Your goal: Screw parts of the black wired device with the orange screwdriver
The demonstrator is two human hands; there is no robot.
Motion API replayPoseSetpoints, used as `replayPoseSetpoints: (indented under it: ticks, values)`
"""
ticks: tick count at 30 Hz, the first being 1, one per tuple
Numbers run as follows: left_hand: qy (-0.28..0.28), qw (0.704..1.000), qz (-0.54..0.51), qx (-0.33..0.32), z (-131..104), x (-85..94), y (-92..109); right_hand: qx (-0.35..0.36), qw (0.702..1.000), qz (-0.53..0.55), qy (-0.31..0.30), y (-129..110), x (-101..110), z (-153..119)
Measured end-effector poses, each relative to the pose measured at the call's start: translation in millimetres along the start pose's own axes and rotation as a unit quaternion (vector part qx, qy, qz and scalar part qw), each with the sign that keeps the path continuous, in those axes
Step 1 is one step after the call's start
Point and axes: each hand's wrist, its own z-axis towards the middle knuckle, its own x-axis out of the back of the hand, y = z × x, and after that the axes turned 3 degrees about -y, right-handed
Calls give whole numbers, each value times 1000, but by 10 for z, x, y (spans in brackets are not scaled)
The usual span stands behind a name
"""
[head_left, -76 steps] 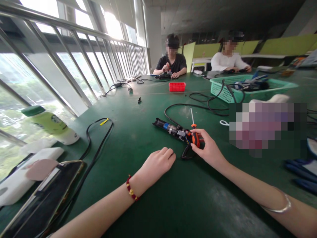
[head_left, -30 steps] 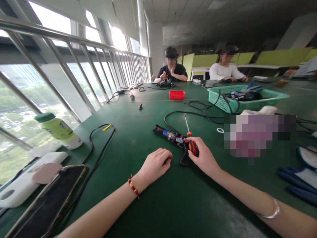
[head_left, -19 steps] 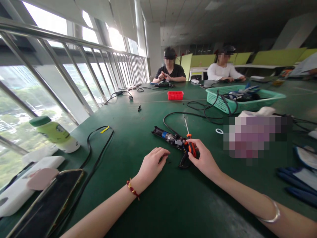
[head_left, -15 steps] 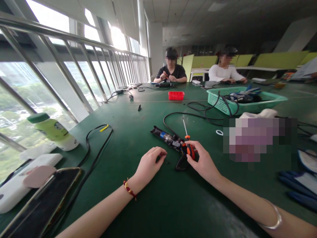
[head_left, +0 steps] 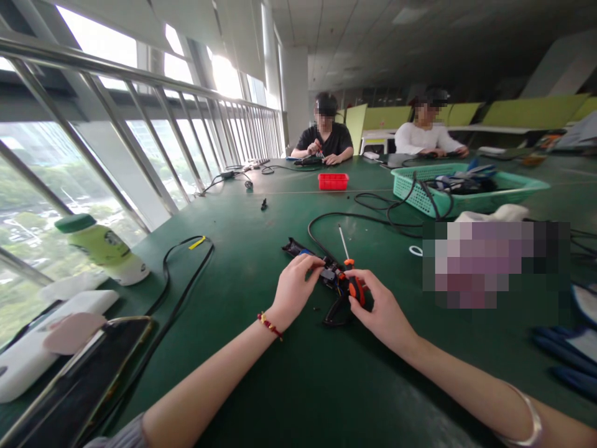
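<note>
An opened-up corded power tool [head_left: 329, 277] lies on the green table, its black housing half off and dark inner parts and wires bare. My left hand [head_left: 297, 281] reaches over its middle, thumb and fingers pinched together at the inner parts; whatever lies between the fingertips is hidden. My right hand [head_left: 380, 303] is closed around the orange and black handle of a screwdriver [head_left: 356, 287]. The screwdriver's metal shaft points away from me, up past the tool, and its tip is free. A small dark piece [head_left: 316, 308] lies near my left wrist.
A green basket [head_left: 494, 202] with tools and cables stands back right; a red tray [head_left: 333, 182] sits farther off. At left are a bottle [head_left: 102, 249], a phone [head_left: 79, 379] and a looped black cable [head_left: 186, 292]. Two people sit across the table.
My left hand has moved right and forward from the bare table onto the power tool. My right hand still holds the screwdriver, now tilted slightly more to the left.
</note>
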Motion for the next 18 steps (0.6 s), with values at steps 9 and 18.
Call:
replayPoseSetpoints:
  ticks: [9,18]
  values:
    - [6,997,-81,6,-5,-41,-49,0,1000,-3,0,11,5,7]
    - [-29,997,44,-52,-51,-46,-53,9,1000,-19,0,14,16,5]
